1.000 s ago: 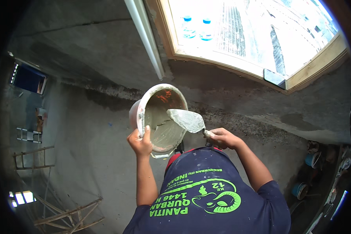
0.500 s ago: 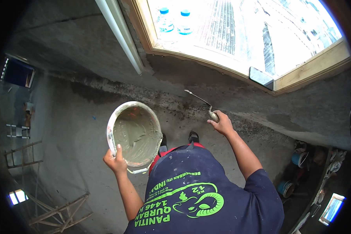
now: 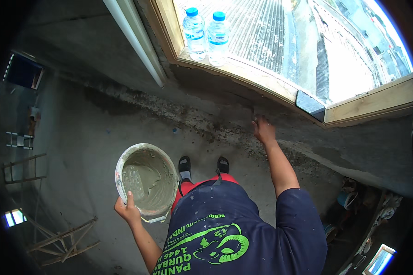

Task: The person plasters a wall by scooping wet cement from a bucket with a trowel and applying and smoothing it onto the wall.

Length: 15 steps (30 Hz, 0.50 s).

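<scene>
My left hand [image 3: 127, 210] grips the near left rim of a pale round bucket [image 3: 118, 176], its thumb over the edge. Wet grey mortar [image 3: 157, 188] fills the lower part of the bucket and coats its inner wall. My right hand [image 3: 264, 130] is closed and stretched forward to the grey wall [image 3: 220, 98] below the window. A trowel with a thin metal neck was in that hand half a second ago; now only a dark sliver of the trowel [image 3: 253, 112] shows beyond the fingers. Its blade is hard to make out against the wall.
Two water bottles with blue caps [image 3: 218, 39] and a phone [image 3: 310, 105] rest on the wooden window frame [image 3: 257, 75]. A white pipe [image 3: 135, 41] runs down the wall. Wooden trestles [image 3: 62, 240] stand left; buckets [image 3: 347, 198] sit at the right.
My right hand has moved up to the wall, with the trowel now mostly out of sight. The bucket in my left hand has shifted lower and slightly left in view.
</scene>
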Each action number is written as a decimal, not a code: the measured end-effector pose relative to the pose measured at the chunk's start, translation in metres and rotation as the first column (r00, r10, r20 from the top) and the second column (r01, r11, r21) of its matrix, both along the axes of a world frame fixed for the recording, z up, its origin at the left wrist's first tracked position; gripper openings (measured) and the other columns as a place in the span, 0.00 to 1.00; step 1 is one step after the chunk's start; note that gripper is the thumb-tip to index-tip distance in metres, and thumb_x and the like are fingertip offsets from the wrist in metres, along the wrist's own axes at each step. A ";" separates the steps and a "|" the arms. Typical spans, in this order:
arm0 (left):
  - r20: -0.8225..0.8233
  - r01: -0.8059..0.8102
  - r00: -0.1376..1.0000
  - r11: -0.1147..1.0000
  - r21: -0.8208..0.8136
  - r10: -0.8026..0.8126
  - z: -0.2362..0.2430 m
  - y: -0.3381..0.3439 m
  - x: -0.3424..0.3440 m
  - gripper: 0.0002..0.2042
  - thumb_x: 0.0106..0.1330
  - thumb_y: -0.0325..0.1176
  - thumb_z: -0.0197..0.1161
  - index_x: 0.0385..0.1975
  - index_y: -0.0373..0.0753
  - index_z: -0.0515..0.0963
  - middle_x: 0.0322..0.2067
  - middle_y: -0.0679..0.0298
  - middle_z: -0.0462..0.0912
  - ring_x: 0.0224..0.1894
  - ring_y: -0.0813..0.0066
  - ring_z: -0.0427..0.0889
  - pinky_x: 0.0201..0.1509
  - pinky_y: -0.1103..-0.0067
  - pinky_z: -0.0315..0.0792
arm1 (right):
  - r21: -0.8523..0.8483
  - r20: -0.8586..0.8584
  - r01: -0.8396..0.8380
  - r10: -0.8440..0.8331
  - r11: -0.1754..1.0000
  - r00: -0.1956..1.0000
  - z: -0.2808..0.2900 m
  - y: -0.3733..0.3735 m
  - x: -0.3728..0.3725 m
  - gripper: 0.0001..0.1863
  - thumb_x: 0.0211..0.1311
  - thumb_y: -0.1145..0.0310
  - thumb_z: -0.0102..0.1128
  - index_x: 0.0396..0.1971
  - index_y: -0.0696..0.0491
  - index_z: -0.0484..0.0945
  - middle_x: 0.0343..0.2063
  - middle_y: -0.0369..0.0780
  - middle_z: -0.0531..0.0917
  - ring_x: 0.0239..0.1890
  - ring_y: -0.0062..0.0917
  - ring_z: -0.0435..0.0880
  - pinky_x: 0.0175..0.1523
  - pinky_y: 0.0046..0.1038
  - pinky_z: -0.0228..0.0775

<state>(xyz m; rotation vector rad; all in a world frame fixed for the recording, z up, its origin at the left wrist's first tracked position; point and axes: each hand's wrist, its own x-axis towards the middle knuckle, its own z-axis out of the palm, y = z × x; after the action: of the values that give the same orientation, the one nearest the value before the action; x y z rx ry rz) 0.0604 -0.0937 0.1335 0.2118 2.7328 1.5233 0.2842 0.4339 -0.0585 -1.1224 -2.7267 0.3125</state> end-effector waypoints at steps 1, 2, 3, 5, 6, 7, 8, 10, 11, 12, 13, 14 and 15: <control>0.010 -0.005 1.000 1.000 -0.008 0.005 0.001 0.001 0.000 0.10 0.68 0.29 0.62 0.34 0.25 0.81 0.28 0.64 0.84 0.31 0.79 0.77 0.39 0.76 0.72 | -0.002 0.003 -0.001 0.001 1.000 1.000 -0.002 0.004 -0.002 0.20 0.67 0.57 0.57 0.53 0.51 0.73 0.43 0.47 0.83 0.42 0.47 0.85 0.41 0.48 0.78; 0.013 -0.005 1.000 1.000 -0.009 0.005 0.000 0.001 0.000 0.10 0.68 0.29 0.62 0.34 0.25 0.81 0.28 0.64 0.84 0.31 0.79 0.77 0.39 0.76 0.72 | -0.051 0.035 0.016 -0.014 0.999 0.999 -0.004 0.008 -0.002 0.20 0.67 0.57 0.57 0.54 0.50 0.73 0.43 0.48 0.83 0.43 0.48 0.85 0.43 0.48 0.77; 0.018 -0.002 1.000 1.000 -0.016 0.003 -0.001 -0.001 0.000 0.10 0.68 0.29 0.62 0.34 0.25 0.81 0.28 0.63 0.84 0.31 0.79 0.77 0.39 0.76 0.73 | -0.099 0.069 0.035 -0.029 0.994 0.997 -0.007 0.009 -0.001 0.20 0.67 0.57 0.57 0.54 0.49 0.73 0.43 0.48 0.84 0.44 0.48 0.84 0.45 0.49 0.77; 0.025 0.004 1.000 1.000 -0.022 -0.004 -0.001 -0.005 0.000 0.10 0.68 0.29 0.62 0.34 0.25 0.81 0.28 0.63 0.84 0.31 0.79 0.77 0.39 0.76 0.73 | -0.118 0.180 0.042 -0.020 0.992 0.984 -0.011 0.006 0.004 0.20 0.67 0.56 0.57 0.54 0.49 0.73 0.43 0.49 0.84 0.43 0.49 0.85 0.45 0.50 0.77; 0.030 -0.002 1.000 1.000 -0.008 0.002 -0.002 -0.006 0.000 0.10 0.68 0.29 0.62 0.34 0.24 0.81 0.28 0.63 0.84 0.31 0.79 0.77 0.39 0.76 0.73 | -0.135 0.282 0.039 0.001 0.990 0.959 -0.009 0.006 0.001 0.21 0.67 0.56 0.57 0.55 0.50 0.74 0.43 0.50 0.84 0.43 0.50 0.85 0.44 0.51 0.77; 0.035 -0.008 0.999 1.000 0.006 0.008 -0.003 -0.006 0.000 0.10 0.68 0.29 0.62 0.35 0.24 0.81 0.28 0.63 0.84 0.32 0.79 0.77 0.39 0.76 0.73 | -0.131 0.282 0.035 0.003 0.991 0.959 -0.005 0.003 0.003 0.21 0.67 0.56 0.57 0.55 0.50 0.74 0.43 0.50 0.84 0.43 0.50 0.85 0.44 0.51 0.77; 0.036 -0.013 0.999 1.000 0.009 0.012 -0.004 -0.006 0.000 0.10 0.68 0.29 0.62 0.35 0.24 0.81 0.28 0.63 0.84 0.32 0.79 0.77 0.39 0.76 0.73 | -0.104 0.206 0.006 0.016 0.995 0.978 -0.001 -0.004 0.008 0.20 0.67 0.55 0.56 0.53 0.50 0.74 0.43 0.51 0.84 0.40 0.51 0.85 0.43 0.51 0.77; 0.025 -0.022 0.999 1.000 0.019 0.022 -0.002 -0.007 0.003 0.10 0.68 0.29 0.62 0.35 0.24 0.81 0.29 0.63 0.84 0.32 0.79 0.77 0.40 0.77 0.73 | -0.079 0.136 -0.036 0.046 0.996 0.990 0.016 -0.009 0.008 0.19 0.68 0.54 0.55 0.52 0.49 0.74 0.43 0.51 0.83 0.38 0.52 0.86 0.41 0.51 0.78; 0.029 -0.033 0.999 0.999 0.018 0.032 -0.002 -0.005 0.003 0.10 0.68 0.29 0.62 0.35 0.24 0.81 0.29 0.63 0.84 0.32 0.79 0.77 0.40 0.77 0.73 | -0.090 0.097 -0.032 0.041 0.995 0.994 0.023 -0.007 0.004 0.20 0.68 0.54 0.55 0.53 0.50 0.74 0.42 0.51 0.84 0.38 0.52 0.86 0.41 0.52 0.77; 0.021 -0.022 1.000 1.000 0.017 0.021 -0.001 -0.003 0.002 0.10 0.68 0.29 0.62 0.36 0.24 0.81 0.29 0.63 0.84 0.32 0.79 0.77 0.40 0.77 0.73 | -0.103 0.058 -0.023 0.029 0.994 0.998 0.026 -0.007 0.003 0.21 0.68 0.53 0.55 0.53 0.50 0.74 0.40 0.52 0.85 0.38 0.52 0.85 0.42 0.53 0.77; 0.014 -0.011 1.000 1.000 0.015 0.011 -0.001 -0.002 0.002 0.10 0.68 0.29 0.62 0.36 0.24 0.80 0.29 0.63 0.84 0.32 0.79 0.77 0.40 0.77 0.73 | -0.106 0.063 -0.029 0.036 0.994 0.997 0.027 -0.006 0.001 0.21 0.68 0.53 0.55 0.53 0.50 0.74 0.40 0.52 0.85 0.38 0.52 0.85 0.42 0.53 0.77; 0.037 -0.002 0.999 1.000 -0.017 0.003 -0.004 -0.007 0.001 0.10 0.68 0.28 0.62 0.36 0.24 0.81 0.30 0.63 0.85 0.33 0.80 0.78 0.41 0.77 0.73 | -0.073 0.097 -0.031 0.038 0.997 0.995 0.028 -0.005 -0.003 0.20 0.68 0.53 0.55 0.52 0.50 0.74 0.39 0.51 0.85 0.37 0.51 0.86 0.41 0.52 0.77; 0.041 -0.004 0.999 1.000 -0.019 0.005 -0.005 -0.006 0.000 0.10 0.68 0.28 0.62 0.36 0.24 0.81 0.30 0.63 0.85 0.33 0.80 0.78 0.41 0.77 0.73 | -0.038 0.130 -0.030 0.035 0.999 0.991 0.027 -0.003 -0.005 0.20 0.68 0.53 0.55 0.51 0.51 0.74 0.39 0.51 0.85 0.37 0.51 0.86 0.41 0.52 0.77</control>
<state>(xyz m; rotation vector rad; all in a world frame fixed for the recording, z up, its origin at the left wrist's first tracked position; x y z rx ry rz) 0.0608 -0.0996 0.1284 0.1724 2.7164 1.4846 0.2794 0.4312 -0.0311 -1.1474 -2.8663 0.3046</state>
